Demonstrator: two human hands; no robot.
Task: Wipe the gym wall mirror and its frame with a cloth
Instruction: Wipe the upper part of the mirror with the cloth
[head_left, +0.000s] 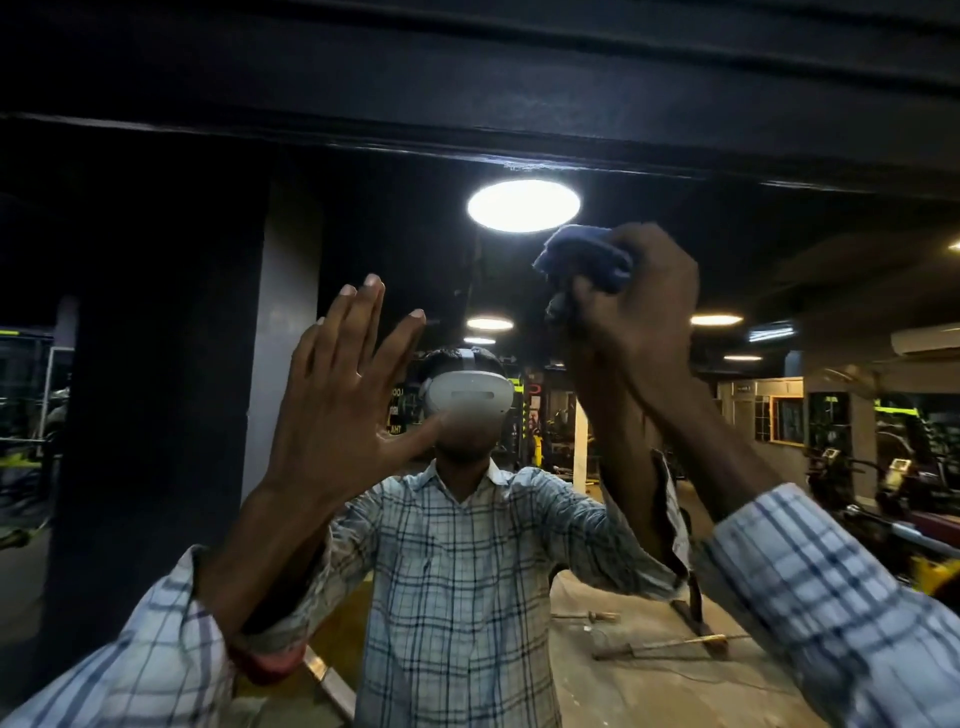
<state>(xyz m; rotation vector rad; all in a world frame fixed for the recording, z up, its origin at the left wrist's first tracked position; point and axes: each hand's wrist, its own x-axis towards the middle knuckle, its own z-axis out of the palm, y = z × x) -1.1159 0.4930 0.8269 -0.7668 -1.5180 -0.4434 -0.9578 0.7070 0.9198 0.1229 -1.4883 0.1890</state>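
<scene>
The person faces the large gym wall mirror (156, 364), whose dark frame (467, 150) runs across the upper part of the picture. The right hand (639, 312), upper right of centre, has its fingers curled tight round a bunched blue cloth (587, 257). It is lifted high, just under the reflected round ceiling light (523, 206), probably so the wad meets the upper glass near the frame. The left hand (343, 395), left of centre, is fully open with straight, spread fingers and holds nothing. It looks set flat toward the glass as a brace for the reach, though contact cannot be told.
</scene>
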